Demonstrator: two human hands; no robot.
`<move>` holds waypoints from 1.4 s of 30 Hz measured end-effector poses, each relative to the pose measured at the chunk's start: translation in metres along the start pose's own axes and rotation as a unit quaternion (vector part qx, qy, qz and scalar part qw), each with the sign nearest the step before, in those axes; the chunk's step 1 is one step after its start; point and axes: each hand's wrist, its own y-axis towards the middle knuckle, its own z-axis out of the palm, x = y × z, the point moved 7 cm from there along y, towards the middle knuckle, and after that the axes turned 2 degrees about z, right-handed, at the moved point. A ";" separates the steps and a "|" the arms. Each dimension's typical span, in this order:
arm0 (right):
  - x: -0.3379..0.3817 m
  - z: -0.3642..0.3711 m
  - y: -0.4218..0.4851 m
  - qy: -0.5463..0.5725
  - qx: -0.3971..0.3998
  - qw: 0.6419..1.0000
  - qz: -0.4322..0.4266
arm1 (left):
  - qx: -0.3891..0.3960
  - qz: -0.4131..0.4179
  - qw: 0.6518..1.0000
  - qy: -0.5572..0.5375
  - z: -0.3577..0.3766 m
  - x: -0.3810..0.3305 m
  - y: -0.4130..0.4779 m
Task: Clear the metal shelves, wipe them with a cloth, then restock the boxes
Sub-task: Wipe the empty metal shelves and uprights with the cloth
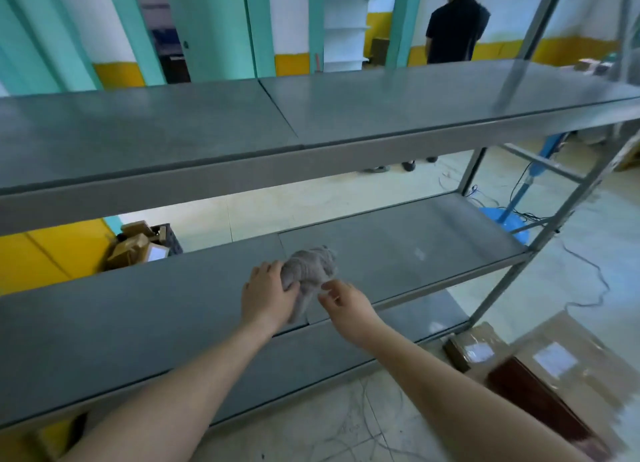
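Note:
A crumpled grey cloth (pixel 313 269) lies on the middle grey metal shelf (pixel 138 309), near its centre seam. My left hand (pixel 268 293) grips the cloth's left side, thumb curled over it. Just right of the cloth hovers my right hand (pixel 344 300) with its fingers loosely curled, fingertips close to the cloth's lower edge; whether they touch it I cannot tell. The top shelf (pixel 207 129) above carries nothing. Taped cardboard boxes (pixel 540 361) sit on the floor at the lower right.
A slanted metal upright (pixel 519 271) frames the shelf's right end. Behind it stand a blue fan base (pixel 502 219) and trailing cables. More boxes fill a crate (pixel 138 243) beyond the shelf at left. A person in dark clothes (pixel 453 28) stands at the back.

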 end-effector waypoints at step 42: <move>-0.143 0.160 0.221 -0.342 0.067 0.901 -0.258 | 0.061 -0.106 0.989 0.083 0.265 0.171 0.079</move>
